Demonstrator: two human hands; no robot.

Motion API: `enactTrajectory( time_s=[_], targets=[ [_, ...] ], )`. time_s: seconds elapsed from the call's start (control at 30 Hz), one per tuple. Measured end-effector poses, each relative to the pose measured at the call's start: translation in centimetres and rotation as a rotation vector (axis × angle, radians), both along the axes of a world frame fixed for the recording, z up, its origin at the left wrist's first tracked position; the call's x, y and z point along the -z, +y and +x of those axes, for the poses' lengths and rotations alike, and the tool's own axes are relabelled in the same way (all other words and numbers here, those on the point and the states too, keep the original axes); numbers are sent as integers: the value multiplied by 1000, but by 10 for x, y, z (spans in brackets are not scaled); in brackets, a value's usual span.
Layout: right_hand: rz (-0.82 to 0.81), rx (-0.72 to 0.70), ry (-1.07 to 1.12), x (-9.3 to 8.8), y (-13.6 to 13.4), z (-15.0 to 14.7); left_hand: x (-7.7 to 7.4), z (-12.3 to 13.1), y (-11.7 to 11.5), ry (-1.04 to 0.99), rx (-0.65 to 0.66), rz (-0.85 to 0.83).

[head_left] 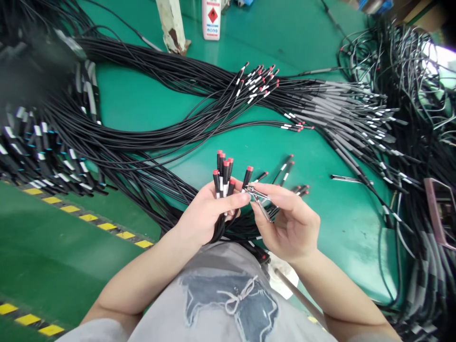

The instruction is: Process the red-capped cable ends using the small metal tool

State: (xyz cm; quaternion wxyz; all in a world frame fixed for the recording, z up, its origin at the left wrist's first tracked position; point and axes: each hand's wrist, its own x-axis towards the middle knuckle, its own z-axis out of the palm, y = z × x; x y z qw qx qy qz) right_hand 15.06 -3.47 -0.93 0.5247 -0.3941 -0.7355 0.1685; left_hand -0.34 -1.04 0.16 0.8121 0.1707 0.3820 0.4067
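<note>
My left hand (210,209) is closed around several black cables (225,178) with red tips and white labels, which stand upright out of the fist. Its thumb and forefinger pinch one more red-tipped cable (247,176), set apart from the bunch. In my right hand (290,221) is a small shiny metal tool that looks like nail clippers (262,205), gripped between thumb and fingers. The clippers' head meets that single cable just below its black end. Whether the jaws touch the cable itself, I cannot tell.
Long bundles of black cables (149,135) cross the green table (342,204). A cluster of red-tipped ends (258,83) lies beyond my hands. A slim metal tool (351,179) lies at right. Behind stand a bottle with a flame label (211,21) and a worn white post (172,23).
</note>
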Motion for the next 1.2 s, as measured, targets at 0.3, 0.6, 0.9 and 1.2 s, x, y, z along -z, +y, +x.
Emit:
enactTrajectory(
  time_s=[0.3, 0.6, 0.9, 1.2],
  targets=[
    [3, 1, -25, 1, -1, 0, -3, -1, 0, 2, -8, -37],
    [63, 57, -70, 4, -2, 5, 2, 1, -1, 69, 32, 31],
    [-13, 226, 188, -14, 7, 7, 3, -1, -3, 161, 116, 164],
    [-240, 127, 355, -19, 6, 3, 2, -1, -3, 86, 119, 84]
  ],
)
